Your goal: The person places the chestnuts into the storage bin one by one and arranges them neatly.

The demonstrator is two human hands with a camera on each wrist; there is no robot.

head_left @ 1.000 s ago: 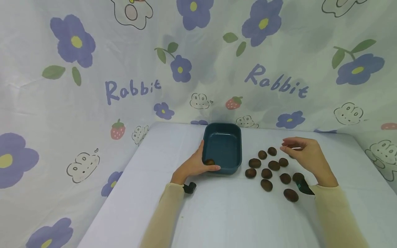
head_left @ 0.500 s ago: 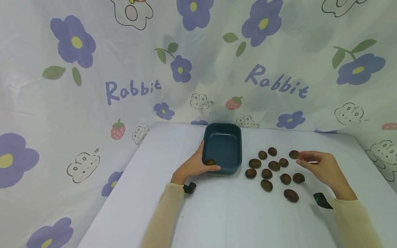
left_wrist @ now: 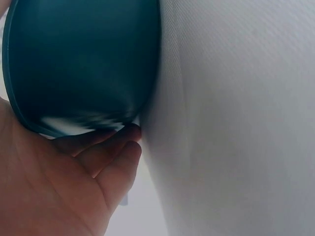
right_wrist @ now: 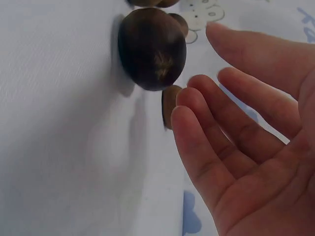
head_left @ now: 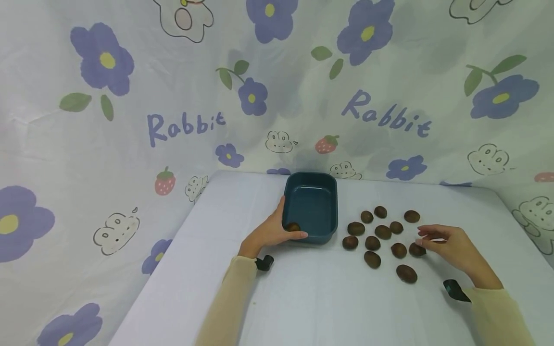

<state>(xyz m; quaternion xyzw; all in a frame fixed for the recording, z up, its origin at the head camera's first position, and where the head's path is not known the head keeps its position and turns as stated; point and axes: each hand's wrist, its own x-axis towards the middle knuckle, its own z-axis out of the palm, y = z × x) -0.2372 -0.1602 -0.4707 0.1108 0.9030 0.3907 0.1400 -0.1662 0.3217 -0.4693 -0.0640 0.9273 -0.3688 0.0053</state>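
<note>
Twelve brown nuts [head_left: 383, 232] on the tabletop [head_left: 311, 293]; one teal container [head_left: 310, 206]; one inner nut [head_left: 293, 226] visible inside it, though its near corner is partly hidden; one left hand [head_left: 269, 231]; one right hand [head_left: 459, 250]; two sleeves [head_left: 231, 298].

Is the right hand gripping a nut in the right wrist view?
No: the right hand has nothing between its thumb and fingers, and the nearest nut lies on the table.

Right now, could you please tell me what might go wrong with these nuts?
The right hand might nudge the rounded nut beside it and send it rolling. It could also bump the neighbouring nut, which lies close by. The left hand grips the dish; tilting it may roll the nut inside.
</note>
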